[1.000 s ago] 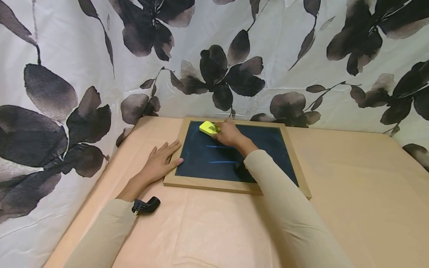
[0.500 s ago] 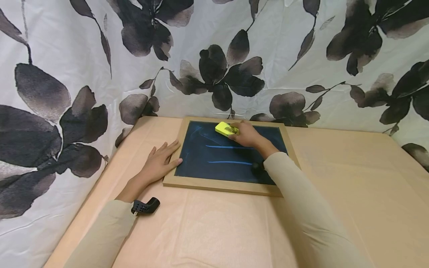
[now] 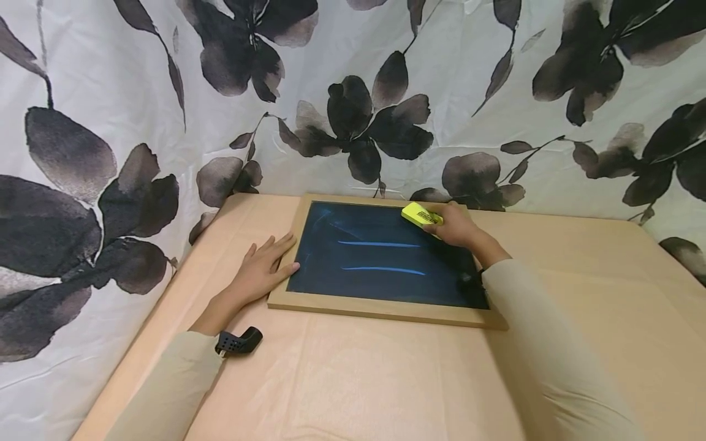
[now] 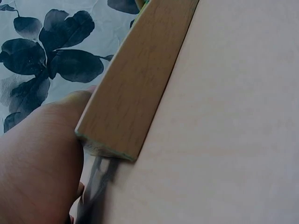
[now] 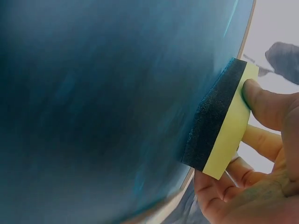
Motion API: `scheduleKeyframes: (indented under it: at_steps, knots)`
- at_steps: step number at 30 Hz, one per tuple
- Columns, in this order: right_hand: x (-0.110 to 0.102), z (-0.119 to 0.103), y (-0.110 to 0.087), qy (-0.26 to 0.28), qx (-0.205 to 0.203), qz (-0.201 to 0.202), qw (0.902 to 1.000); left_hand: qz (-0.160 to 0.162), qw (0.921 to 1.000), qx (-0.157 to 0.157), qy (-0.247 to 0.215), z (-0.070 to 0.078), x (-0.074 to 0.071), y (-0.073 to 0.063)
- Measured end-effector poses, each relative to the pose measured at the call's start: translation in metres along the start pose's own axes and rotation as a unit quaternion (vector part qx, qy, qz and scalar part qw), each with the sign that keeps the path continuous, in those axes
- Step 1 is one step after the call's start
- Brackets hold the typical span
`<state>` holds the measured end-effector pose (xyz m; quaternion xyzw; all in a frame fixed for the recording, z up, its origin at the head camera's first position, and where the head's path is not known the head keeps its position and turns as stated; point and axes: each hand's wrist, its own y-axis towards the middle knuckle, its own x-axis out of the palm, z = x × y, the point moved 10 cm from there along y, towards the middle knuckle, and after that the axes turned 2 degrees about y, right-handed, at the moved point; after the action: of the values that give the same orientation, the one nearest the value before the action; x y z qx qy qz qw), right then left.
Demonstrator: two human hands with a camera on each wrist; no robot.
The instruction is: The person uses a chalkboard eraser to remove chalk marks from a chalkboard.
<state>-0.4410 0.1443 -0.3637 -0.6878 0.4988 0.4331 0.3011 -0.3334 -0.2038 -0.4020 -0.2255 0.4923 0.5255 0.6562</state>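
A wood-framed chalkboard (image 3: 375, 285) lies on the table, bearing two blue chalk lines (image 3: 383, 270) and faint smears at its upper left. My right hand (image 3: 460, 226) grips a yellow chalkboard eraser (image 3: 420, 214) near the board's far right corner. In the right wrist view, thumb and fingers pinch the eraser's yellow body (image 5: 229, 135), and its dark felt (image 5: 215, 116) faces the board. My left hand (image 3: 261, 269) rests with fingers stretched on the frame's left side. The left wrist view shows that hand (image 4: 42, 158) beside the wooden frame edge (image 4: 135, 84).
A peach-coloured cover (image 3: 353, 380) lies over the table. White cloth with dark flowers (image 3: 469, 79) hangs behind and at the left. A black band (image 3: 238, 340) sits at the left wrist.
My right hand has slid the eraser rightward along the far part of the board, from the upper left to the upper right. My left hand has stayed in place.
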Motion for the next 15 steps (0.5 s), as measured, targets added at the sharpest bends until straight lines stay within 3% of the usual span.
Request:
scheduleKeyframes:
  at_steps: [6, 15]
  knots:
    - [-0.008, 0.013, -0.004, 0.021, 0.004, 0.0, 0.9998, 0.002, 1.0, -0.006, -0.002, 0.002, 0.001, 0.001]
    - [-0.008, 0.015, 0.006, 0.051, 0.007, 0.003, 0.9987, 0.01, 0.9999, -0.01, 0.0, 0.003, 0.001, 0.004]
